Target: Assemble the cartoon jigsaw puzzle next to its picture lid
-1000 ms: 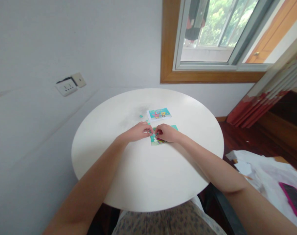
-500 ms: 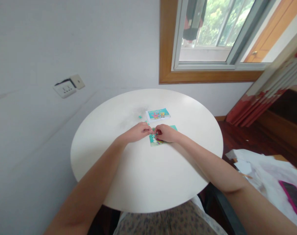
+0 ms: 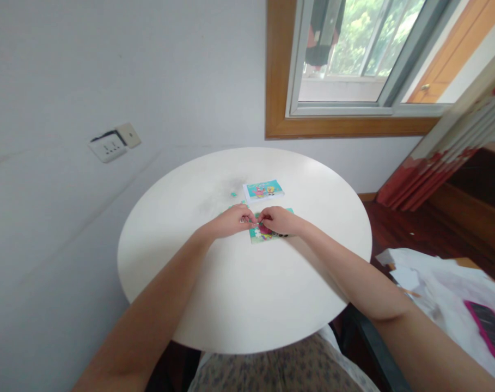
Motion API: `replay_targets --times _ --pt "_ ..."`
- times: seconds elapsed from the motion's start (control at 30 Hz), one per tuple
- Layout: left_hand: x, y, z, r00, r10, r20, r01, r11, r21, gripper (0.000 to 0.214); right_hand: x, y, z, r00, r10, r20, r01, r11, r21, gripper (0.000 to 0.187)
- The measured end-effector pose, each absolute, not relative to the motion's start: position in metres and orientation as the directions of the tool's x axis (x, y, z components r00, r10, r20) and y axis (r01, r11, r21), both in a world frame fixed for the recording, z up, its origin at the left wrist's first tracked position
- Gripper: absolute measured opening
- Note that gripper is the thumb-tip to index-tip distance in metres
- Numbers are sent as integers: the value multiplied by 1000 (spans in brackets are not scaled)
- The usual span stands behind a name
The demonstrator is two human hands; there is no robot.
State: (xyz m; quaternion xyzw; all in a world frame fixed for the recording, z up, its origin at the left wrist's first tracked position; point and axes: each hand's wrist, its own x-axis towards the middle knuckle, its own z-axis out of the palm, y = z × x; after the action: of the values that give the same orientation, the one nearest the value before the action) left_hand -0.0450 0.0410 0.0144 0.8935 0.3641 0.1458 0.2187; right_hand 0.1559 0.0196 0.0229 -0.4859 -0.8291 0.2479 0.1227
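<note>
A small jigsaw puzzle [image 3: 257, 237] with a teal ground and pink and yellow cartoon shapes lies on the white table, its top partly covered by my hands. From the left, my left hand [image 3: 231, 221] reaches to the puzzle's upper left edge with thumb and fingers closed; what they hold is too small to make out. My right hand [image 3: 280, 221] hovers low over the puzzle, its thumb and forefinger pinched on a tiny puzzle piece close to my left fingertips. A loose teal piece [image 3: 233, 194] lies beyond my left hand, and more pieces are partly hidden behind it.
Behind the puzzle lies a flat box or booklet [image 3: 266, 190] with a matching cartoon picture. The round white table [image 3: 226, 294] stands near a wall with a socket [image 3: 107, 147]. To the right, a phone [image 3: 489, 329] rests on white plastic.
My hands have shifted only slightly: the left fingers have moved a little right, and the right fingers have lifted slightly, showing more pink on the puzzle.
</note>
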Motion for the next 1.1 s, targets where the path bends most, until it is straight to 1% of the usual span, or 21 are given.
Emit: replay_targets --times 0.1,0.27,0.37,0.47,0.57,0.63,0.73,0.8,0.83,1.0,1.1 --pt "-47 40 19 654 752 82 592 -576 563 32 157 21 22 -477 878 -46 739 373 -561 23" --pt "-62 45 26 532 842 92 605 -454 654 34 156 20 23 -468 882 -60 724 344 -598 24" --pt "-72 49 28 472 876 98 594 -398 699 38 157 20 24 -464 886 -12 714 367 -596 24" --pt "-76 51 26 439 891 115 601 -387 699 41 160 19 26 -487 869 83 681 438 -587 25" --pt "-73 49 23 470 875 115 587 -408 699 40 165 18 30 -602 783 153 615 578 -536 24" --pt "-69 48 20 511 850 132 594 -460 660 37 167 15 32 -690 705 164 559 663 -498 23" --pt "-64 46 18 568 805 174 623 -558 547 30 165 11 31 -756 632 169 507 729 -459 33" --pt "-62 45 18 590 787 179 638 -590 495 27 162 10 29 -766 621 164 509 743 -436 42" --pt "-61 44 18 598 784 169 640 -593 488 26 161 10 28 -767 622 156 517 743 -424 45" --pt "-60 41 24 601 793 101 631 -549 549 24 159 11 25 -746 656 116 575 723 -383 46" --pt "-59 40 27 582 809 83 650 -524 550 26 160 12 23 -743 658 122 579 723 -376 45"
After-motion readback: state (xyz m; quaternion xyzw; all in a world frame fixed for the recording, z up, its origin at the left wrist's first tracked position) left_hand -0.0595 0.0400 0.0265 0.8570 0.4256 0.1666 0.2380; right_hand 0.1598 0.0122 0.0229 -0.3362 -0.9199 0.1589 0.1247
